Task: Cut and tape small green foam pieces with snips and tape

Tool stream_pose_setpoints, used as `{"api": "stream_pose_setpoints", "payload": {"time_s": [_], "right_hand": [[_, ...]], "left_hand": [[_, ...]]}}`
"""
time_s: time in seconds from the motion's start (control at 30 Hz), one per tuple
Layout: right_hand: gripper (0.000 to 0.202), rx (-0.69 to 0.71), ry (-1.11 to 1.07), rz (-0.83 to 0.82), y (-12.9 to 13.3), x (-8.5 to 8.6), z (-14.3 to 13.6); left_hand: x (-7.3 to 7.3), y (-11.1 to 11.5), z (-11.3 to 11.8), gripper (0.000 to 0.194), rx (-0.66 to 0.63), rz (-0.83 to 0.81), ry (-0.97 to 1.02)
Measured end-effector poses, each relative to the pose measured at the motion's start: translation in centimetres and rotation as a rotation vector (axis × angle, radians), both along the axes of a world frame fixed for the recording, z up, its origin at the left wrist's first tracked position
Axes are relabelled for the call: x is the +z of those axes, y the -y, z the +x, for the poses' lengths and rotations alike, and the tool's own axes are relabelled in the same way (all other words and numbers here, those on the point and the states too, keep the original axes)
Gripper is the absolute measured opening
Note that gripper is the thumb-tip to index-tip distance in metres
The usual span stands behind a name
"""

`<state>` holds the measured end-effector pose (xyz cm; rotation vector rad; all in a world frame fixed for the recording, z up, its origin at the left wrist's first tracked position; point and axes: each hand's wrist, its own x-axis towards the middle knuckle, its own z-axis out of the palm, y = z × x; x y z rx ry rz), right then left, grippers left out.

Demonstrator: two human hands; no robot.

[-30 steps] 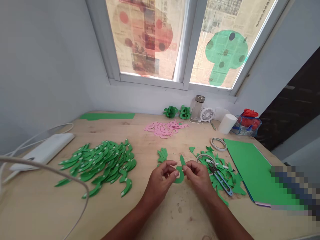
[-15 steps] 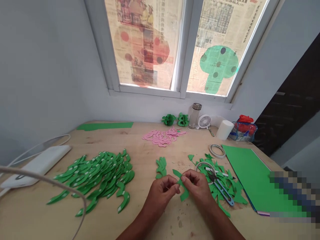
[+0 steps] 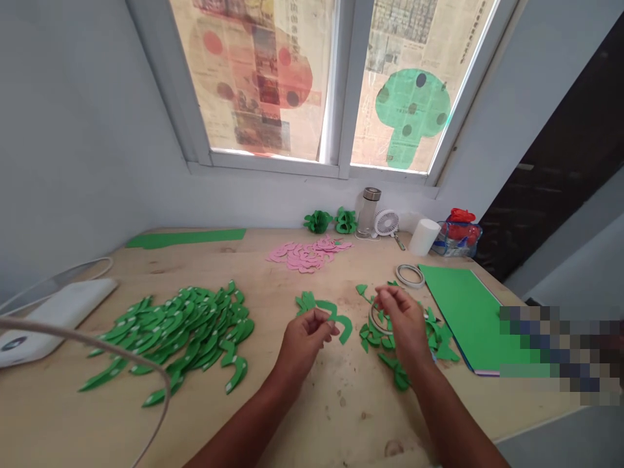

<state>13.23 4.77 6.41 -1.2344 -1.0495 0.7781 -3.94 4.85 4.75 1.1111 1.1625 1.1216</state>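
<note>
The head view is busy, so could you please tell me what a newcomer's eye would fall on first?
Probably the large heap of green cut-outs on the left of the table. Next, perhaps, the spotted green shape on the right window pane, and the pink cut-outs farther back. In the middle, the left hand holds a curved green strip.

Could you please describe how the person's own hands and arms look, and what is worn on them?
The left hand and the right hand are both bare, without gloves. The left forearm and the right forearm show no sleeve, watch or bracelet. No ring can be made out.
</note>
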Motion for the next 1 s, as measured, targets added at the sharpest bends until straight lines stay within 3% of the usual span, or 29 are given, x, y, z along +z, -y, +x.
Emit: {"api": "stream_pose_setpoints", "payload": {"time_s": [0.1,0.2,0.47,0.7,0.87,1.0], "right_hand": [[0.028,-0.069,0.023,0.026,0.4,2.0,1.9],[0.025,-0.085,0.151,0.025,0.5,2.7,3.8],[0.018,0.022,0.795,-0.1,0.7,-0.8,7.8],[0.018,0.001,0.991,-0.189,1.7,-2.6,8.9],[0.019,-0.037,1.105,-0.239,2.0,-3.4,9.0],[0.024,-0.032,1.21,-0.251,2.1,-3.8,8.8]], "left_hand": [[0.1,-0.3,0.8,0.023,0.032,-0.002,0.012],[0.0,-0.5,1.7,0.022,0.05,0.009,0.037],[-1.4,-0.8,3.5,0.018,0.023,-0.004,0.089],[-3.1,-0.8,3.7,0.015,-0.006,0.008,0.091],[-3.5,-1.2,3.0,0.012,-0.07,0.073,-0.097],[-3.5,-1.3,2.4,0.015,-0.081,0.195,-0.37]]}}
